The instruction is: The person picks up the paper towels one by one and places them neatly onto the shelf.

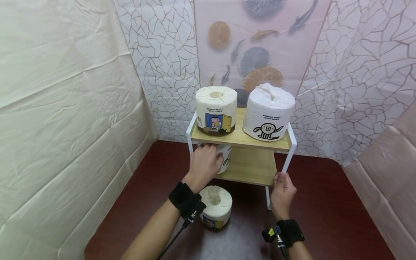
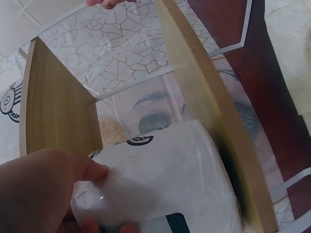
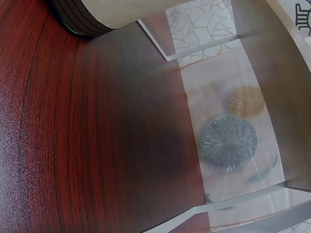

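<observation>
A wrapped toilet paper roll (image 2: 160,179) sits at the left end of the lower board of a two-tier shelf (image 1: 250,164). My left hand (image 1: 205,164) grips this roll from the front, thumb on one side and fingertips on another; in the head view the hand hides much of it. On the right side, my right hand (image 1: 282,193) holds the shelf's white metal leg (image 1: 287,161), level with the lower board. On the upper board stand a cream toilet paper roll (image 1: 216,112) and a white toilet paper roll (image 1: 269,112).
Another cream toilet paper roll (image 1: 216,207) stands on the dark red table (image 1: 328,209), in front of the shelf and near my left forearm. Patterned cloth (image 1: 162,72) hangs behind, and pale cloth walls (image 1: 74,108) close in the left and right sides.
</observation>
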Demonstrator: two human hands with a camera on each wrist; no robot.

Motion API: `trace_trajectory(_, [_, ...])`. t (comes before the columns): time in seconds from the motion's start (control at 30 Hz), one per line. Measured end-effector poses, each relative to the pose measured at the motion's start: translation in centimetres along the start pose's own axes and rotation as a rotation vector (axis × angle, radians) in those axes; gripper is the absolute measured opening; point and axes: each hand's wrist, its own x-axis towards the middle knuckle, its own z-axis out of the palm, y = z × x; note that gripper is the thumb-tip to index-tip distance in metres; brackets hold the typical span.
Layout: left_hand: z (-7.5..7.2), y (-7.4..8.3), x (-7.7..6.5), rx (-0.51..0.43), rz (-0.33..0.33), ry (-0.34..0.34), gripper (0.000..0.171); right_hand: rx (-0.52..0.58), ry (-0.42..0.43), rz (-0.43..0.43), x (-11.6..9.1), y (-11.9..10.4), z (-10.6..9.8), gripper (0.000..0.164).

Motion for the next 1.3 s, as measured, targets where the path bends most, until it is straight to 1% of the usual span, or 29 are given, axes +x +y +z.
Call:
trace_trajectory(0.03, [0.1, -0.1, -0.2, -0.009, 0.0, -0.003, 0.029, -0.006, 0.0, -0.003, 0.0, 0.5, 0.0, 0.051])
trace_trajectory(0.07, [0.2, -0.2, -0.3, -0.013, 0.002, -0.004, 0.023, -0.007, -0.003, -0.005, 0.0, 0.5, 0.0, 0.051])
trace_trajectory(0.1, [0.4, -0.2, -0.5, -0.016, 0.001, -0.007, 0.021, -0.009, -0.005, -0.009, 0.1, 0.4, 0.0, 0.051])
trace_trajectory(0.2, [0.6, -0.4, -0.8, 0.003, 0.004, -0.017, 0.033, -0.017, -0.012, -0.003, 0.1, 0.3, -0.1, 0.05])
trace_trajectory(0.27, [0.5, -0.6, -0.8, 0.031, 0.009, -0.016, 0.035, -0.021, -0.016, 0.006, 0.1, -0.3, 0.0, 0.05])
trace_trajectory(0.4, [0.0, -0.4, -1.1, 0.074, 0.022, -0.012, 0.033, -0.033, -0.011, 0.003, 0.1, -0.3, 0.0, 0.051])
trace_trajectory(0.53, [-0.5, 0.4, -1.7, 0.119, 0.032, 0.03, 0.024, -0.035, -0.01, -0.004, 0.0, -0.3, 0.0, 0.052])
trace_trajectory(0.63, [-0.7, 1.4, -2.0, 0.155, 0.06, 0.082, 0.022, -0.032, -0.011, 0.002, 0.1, -0.3, 0.0, 0.052])
trace_trajectory(0.7, [-0.6, 2.1, -1.9, 0.19, 0.075, 0.094, 0.025, -0.031, -0.004, 0.006, 0.1, -0.3, 0.0, 0.052])
trace_trajectory(0.77, [-0.4, 2.7, -1.7, 0.221, 0.067, 0.074, 0.027, -0.027, 0.002, 0.014, 0.1, -0.2, 0.0, 0.052])
trace_trajectory(0.8, [-0.2, 2.9, -1.7, 0.237, 0.054, 0.048, 0.027, -0.024, 0.006, 0.018, 0.0, -0.2, 0.0, 0.052])
trace_trajectory(0.9, [0.2, 3.5, -1.5, 0.276, 0.005, -0.023, 0.036, -0.022, 0.015, 0.027, -0.1, -0.2, 0.1, 0.052])
trace_trajectory(0.93, [0.4, 3.6, -1.4, 0.288, -0.006, -0.034, 0.039, -0.02, 0.015, 0.029, -0.2, -0.1, 0.1, 0.052])
trace_trajectory(1.0, [0.7, 3.8, -1.3, 0.316, -0.014, -0.031, 0.044, -0.018, 0.016, 0.031, -0.2, 0.4, 0.1, 0.051])
trace_trajectory(1.03, [0.8, 3.9, -1.2, 0.332, -0.015, -0.015, 0.048, -0.019, 0.015, 0.033, -0.3, 0.8, 0.1, 0.051])
trace_trajectory(1.13, [1.0, 4.0, -0.9, 0.384, -0.002, 0.021, 0.047, -0.032, 0.011, 0.04, -0.3, 2.2, -0.1, 0.051])
trace_trajectory(1.2, [1.1, 3.9, -0.6, 0.405, 0.001, 0.015, 0.046, -0.039, 0.01, 0.044, -0.2, 2.9, -0.1, 0.051])
trace_trajectory(1.23, [1.1, 3.9, -0.5, 0.413, -0.001, 0.003, 0.046, -0.039, 0.008, 0.045, -0.2, 3.2, -0.2, 0.051])
trace_trajectory(1.3, [1.0, 3.8, -0.4, 0.415, -0.01, -0.033, 0.039, -0.041, 0.004, 0.041, -0.2, 3.6, -0.2, 0.05])
